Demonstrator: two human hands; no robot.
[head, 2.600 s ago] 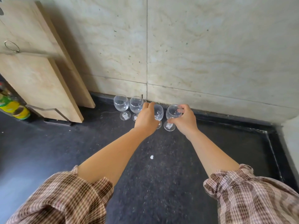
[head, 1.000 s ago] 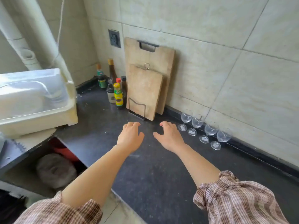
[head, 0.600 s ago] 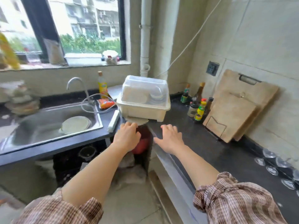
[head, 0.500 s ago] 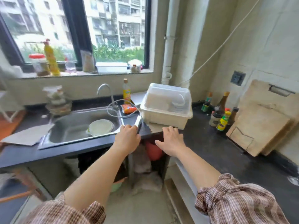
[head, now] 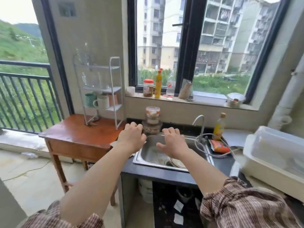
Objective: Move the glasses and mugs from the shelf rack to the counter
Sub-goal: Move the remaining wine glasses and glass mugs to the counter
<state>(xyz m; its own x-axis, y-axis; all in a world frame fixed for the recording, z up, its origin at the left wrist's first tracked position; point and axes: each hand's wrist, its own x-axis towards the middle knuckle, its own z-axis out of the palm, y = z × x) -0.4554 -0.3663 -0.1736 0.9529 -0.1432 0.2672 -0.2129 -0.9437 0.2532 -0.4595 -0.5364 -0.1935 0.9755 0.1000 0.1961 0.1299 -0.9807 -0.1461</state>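
A white wire shelf rack (head: 113,83) stands on a wooden table (head: 77,134) at the left. Its lowest tier holds a green mug (head: 90,99), a white mug (head: 102,102) and a brownish mug (head: 112,99). Clear glasses (head: 92,80) stand blurred on the tiers above. My left hand (head: 131,139) and my right hand (head: 172,143) are both held out empty with fingers spread, above the sink's near-left part, well short of the rack. The counter (head: 220,163) is dark, at the right.
A steel sink (head: 148,155) with a plate in it lies below my hands. Stacked containers (head: 152,120), a tap (head: 199,120), a yellow bottle (head: 219,126) and a white dish box (head: 276,155) crowd the counter. Jars and bottles line the windowsill (head: 189,100).
My view has swung left from the wine glasses standing by the wall, past the cutting boards and dish box, to the sink and shelf rack. Both hands let go of the glasses and are empty.
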